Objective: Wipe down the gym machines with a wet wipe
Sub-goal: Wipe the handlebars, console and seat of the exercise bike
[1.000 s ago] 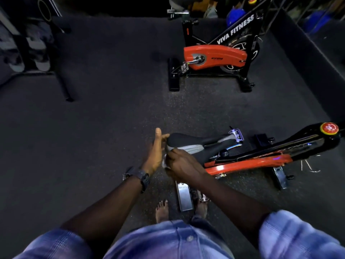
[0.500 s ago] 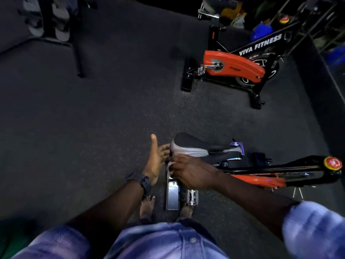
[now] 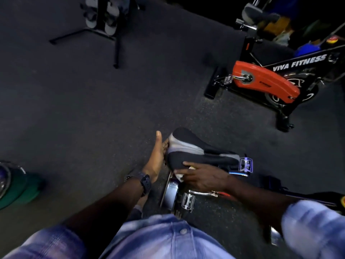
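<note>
— What's moved since a moment ago?
— My right hand has slid from the saddle's rear end to its near side edge, white wet wipe bunched under my fingers and pressed to the padding.
— And your left hand?
— Flat against the saddle's wide rear end, thumb straight up, fingers straight, bracing it.
— Where's the other bike?
— Upright, well apart, up on the right.
</note>
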